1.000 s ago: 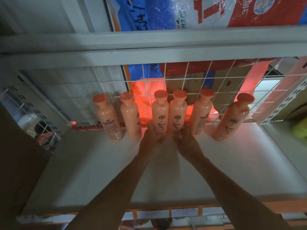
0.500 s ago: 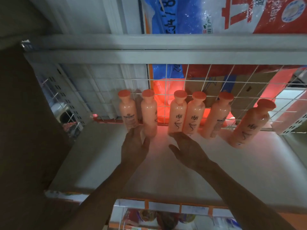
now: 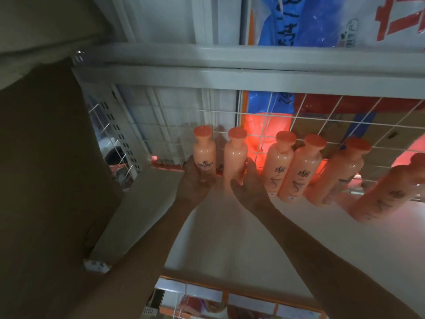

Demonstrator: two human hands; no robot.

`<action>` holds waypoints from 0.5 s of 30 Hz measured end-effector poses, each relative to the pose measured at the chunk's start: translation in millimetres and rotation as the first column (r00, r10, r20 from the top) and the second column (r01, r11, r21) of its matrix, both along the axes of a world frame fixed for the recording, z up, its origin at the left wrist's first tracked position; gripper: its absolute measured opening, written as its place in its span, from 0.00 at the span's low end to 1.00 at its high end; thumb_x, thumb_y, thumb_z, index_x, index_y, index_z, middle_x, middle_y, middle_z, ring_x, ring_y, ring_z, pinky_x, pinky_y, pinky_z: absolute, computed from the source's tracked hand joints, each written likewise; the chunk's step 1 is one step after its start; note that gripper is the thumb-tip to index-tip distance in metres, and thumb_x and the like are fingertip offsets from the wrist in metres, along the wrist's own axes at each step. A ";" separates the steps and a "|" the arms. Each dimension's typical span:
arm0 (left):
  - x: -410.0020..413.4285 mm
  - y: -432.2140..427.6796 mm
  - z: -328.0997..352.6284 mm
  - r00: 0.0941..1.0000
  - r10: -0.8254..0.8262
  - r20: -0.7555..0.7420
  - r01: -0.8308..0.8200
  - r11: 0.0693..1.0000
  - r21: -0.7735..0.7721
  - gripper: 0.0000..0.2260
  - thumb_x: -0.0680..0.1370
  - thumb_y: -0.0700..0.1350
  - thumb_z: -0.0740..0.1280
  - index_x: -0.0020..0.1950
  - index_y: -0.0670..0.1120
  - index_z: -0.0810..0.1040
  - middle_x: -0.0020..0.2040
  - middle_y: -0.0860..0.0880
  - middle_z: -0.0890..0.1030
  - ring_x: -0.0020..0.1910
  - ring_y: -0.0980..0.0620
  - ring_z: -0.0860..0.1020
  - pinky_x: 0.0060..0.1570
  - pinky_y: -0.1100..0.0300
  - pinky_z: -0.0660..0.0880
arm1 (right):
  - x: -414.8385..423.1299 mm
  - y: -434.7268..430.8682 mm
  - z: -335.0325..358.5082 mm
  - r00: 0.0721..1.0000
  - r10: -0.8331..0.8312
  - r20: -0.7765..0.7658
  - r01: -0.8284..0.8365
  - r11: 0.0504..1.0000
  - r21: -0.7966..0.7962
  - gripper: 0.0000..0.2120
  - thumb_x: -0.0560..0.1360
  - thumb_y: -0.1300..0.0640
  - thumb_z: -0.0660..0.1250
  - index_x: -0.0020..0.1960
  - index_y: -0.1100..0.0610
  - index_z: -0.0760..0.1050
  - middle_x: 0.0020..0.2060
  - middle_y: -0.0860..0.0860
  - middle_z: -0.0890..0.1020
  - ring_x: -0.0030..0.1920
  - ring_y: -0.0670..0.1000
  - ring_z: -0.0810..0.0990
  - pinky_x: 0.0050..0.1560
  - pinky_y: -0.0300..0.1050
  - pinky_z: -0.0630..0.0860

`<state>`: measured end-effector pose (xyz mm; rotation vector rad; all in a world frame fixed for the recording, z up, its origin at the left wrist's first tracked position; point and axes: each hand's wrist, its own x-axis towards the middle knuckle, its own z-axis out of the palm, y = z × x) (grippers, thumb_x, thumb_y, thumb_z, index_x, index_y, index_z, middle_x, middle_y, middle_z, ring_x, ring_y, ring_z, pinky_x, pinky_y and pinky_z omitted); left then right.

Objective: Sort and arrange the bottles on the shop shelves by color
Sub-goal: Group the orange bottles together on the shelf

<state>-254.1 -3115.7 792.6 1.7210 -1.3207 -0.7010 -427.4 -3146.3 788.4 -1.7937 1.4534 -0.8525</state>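
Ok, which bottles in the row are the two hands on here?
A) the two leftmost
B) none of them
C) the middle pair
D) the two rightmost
A: the left hand grips the leftmost bottle and the right hand curls round the second bottle beside it, at the row's left end.

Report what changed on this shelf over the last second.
Both grips came off the third bottle and fourth bottle and moved left. The left grip now holds the leftmost bottle near its base; the right grip holds the second bottle beside it. All six bottles stayed standing in their row against the wire back.
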 end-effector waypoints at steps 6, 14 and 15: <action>-2.2 -9.8 -13.7 0.998 0.039 -0.049 -0.042 0.998 -0.053 0.22 0.73 0.41 0.76 0.58 0.50 0.66 0.47 0.52 0.78 0.42 0.62 0.79 0.38 0.70 0.73 | 13.5 -8.0 -10.9 0.990 -0.037 0.138 0.039 0.999 -0.006 0.24 0.69 0.53 0.72 0.60 0.52 0.65 0.53 0.52 0.76 0.50 0.50 0.76 0.47 0.37 0.71; -5.2 24.6 -21.7 0.994 -0.041 -0.103 0.034 0.997 -0.067 0.27 0.74 0.39 0.74 0.67 0.56 0.66 0.52 0.60 0.80 0.46 0.70 0.78 0.44 0.69 0.76 | 0.4 2.3 -13.7 0.986 -0.028 0.165 0.026 1.000 0.011 0.18 0.68 0.52 0.75 0.53 0.49 0.70 0.43 0.43 0.78 0.43 0.39 0.78 0.41 0.35 0.72; -5.5 31.5 -23.8 0.996 -0.030 -0.078 0.026 0.999 -0.043 0.27 0.73 0.44 0.74 0.66 0.59 0.66 0.52 0.62 0.81 0.48 0.69 0.78 0.46 0.64 0.77 | -2.6 10.4 -13.0 0.987 -0.012 0.162 0.013 1.000 -0.002 0.18 0.68 0.52 0.74 0.53 0.47 0.70 0.43 0.42 0.77 0.43 0.36 0.77 0.40 0.34 0.71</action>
